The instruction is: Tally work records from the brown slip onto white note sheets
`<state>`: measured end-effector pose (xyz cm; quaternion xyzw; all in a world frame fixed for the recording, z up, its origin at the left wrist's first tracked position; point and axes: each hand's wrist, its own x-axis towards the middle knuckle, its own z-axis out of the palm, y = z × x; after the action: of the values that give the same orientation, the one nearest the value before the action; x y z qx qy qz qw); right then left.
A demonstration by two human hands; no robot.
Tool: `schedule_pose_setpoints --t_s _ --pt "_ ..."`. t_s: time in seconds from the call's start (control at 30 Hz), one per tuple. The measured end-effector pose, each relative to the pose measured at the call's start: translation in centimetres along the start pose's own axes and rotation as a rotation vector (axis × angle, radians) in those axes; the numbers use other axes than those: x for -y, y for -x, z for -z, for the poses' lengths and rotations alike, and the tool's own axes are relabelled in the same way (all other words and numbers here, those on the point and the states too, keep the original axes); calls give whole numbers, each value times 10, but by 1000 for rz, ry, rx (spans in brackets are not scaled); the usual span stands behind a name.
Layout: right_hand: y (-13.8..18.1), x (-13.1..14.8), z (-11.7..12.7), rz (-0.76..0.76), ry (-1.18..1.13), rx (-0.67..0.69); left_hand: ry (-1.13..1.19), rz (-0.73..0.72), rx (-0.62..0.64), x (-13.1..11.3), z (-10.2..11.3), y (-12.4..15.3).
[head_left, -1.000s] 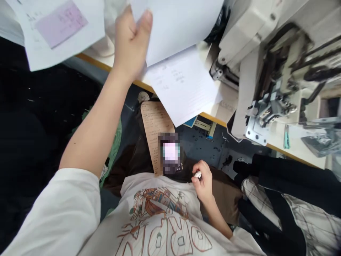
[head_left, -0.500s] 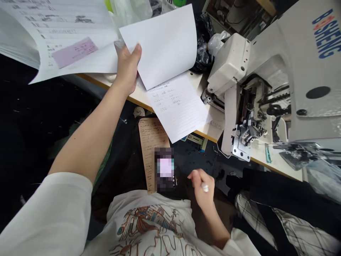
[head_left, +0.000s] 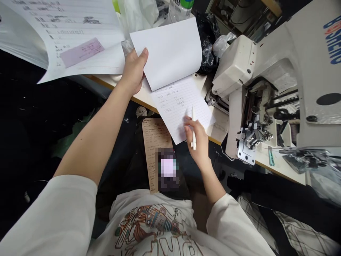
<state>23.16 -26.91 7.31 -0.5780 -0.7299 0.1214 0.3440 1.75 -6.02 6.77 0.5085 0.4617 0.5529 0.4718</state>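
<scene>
My left hand (head_left: 134,71) is closed on a stack of lined paper, its thumb on top. A blank white sheet (head_left: 170,53) curls up to the right of the thumb, while handwritten pages (head_left: 80,32) with a pink slip (head_left: 82,52) spread to the left. Below the raised sheet lies a lined page (head_left: 183,106) with handwriting near its top. My right hand (head_left: 198,142) has a white pen (head_left: 193,128) in its fingers, over the lower right of that page. Whether the pen tip touches the paper I cannot tell.
A white sewing machine (head_left: 234,67) stands on the table to the right, with small teal thread snips (head_left: 271,156) near it. Plastic bags (head_left: 138,16) and a bottle (head_left: 179,10) are behind the papers. A brown written card (head_left: 156,142) and a blurred-out phone (head_left: 168,169) rest on my lap.
My right hand has moved up from beside my lap to the lined page, carrying the pen. My left hand keeps its hold on the papers; the view has shifted slightly.
</scene>
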Motion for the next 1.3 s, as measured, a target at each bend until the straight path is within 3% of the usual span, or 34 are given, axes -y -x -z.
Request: schedule_pose_setpoints --t_s 0.23,0.33,0.6,0.73,0.93,1.13,1.3 --pt "-28 -33 -12 -45 159 90 115 90 -39 1 3 -3" --pt "-35 -34 -15 -59 182 127 135 105 -47 2 6 -4" --pt "-48 -32 -15 -70 160 181 75 -21 26 7 9 -2" --pt "-53 -30 -16 -86 149 199 275 -79 22 8 6 -1" --pt "-68 -33 -22 -58 121 178 377 15 13 7 3 0" --pt "-66 -32 -17 2 -179 -70 423 -11 26 10 0 -2" --pt "-72 -27 -16 -50 -434 -68 320 -9 20 18 1 -7"
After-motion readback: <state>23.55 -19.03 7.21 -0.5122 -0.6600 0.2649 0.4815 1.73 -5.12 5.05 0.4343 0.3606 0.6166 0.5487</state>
